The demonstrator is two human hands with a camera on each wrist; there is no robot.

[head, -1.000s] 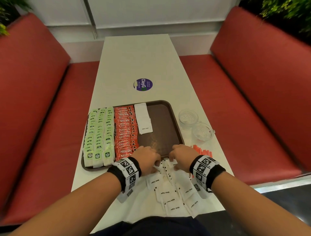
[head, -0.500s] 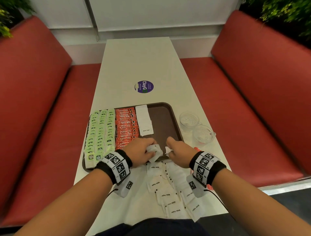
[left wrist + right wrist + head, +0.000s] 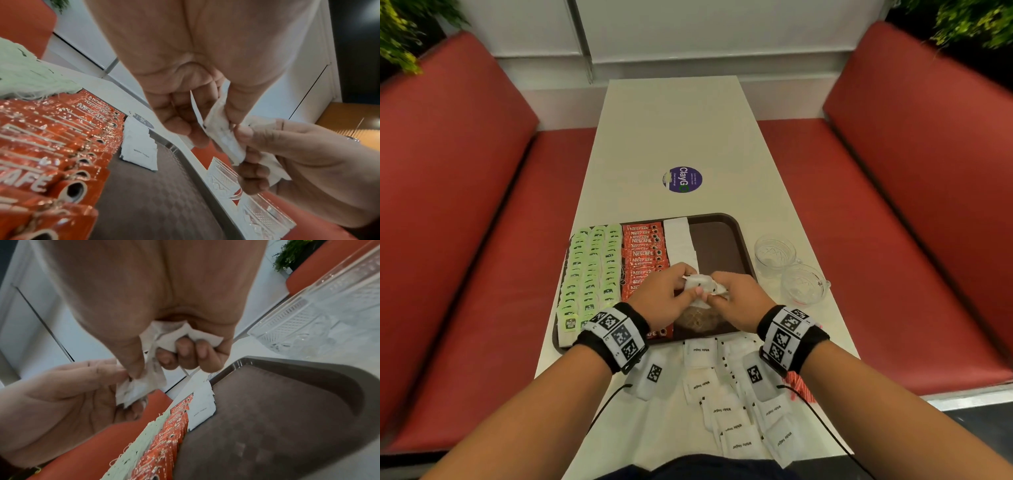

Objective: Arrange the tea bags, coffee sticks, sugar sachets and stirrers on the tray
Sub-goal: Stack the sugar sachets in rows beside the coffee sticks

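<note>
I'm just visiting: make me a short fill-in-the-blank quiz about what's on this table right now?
1. Both hands, the left hand and right hand, hold white ____ sachets above the tray.
2. The red coffee sticks carry the brand name ____.
3. The green tea bags fill the tray's ____ side.
4. Right of the tray stand ____ glass cups.

Missing words: sugar; Nescafe; left; two

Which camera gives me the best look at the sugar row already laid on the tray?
Head view: the whole sugar row shows beside the coffee sticks, unobstructed. Left wrist shows it low and foreshortened; right wrist shows only its near end.
</note>
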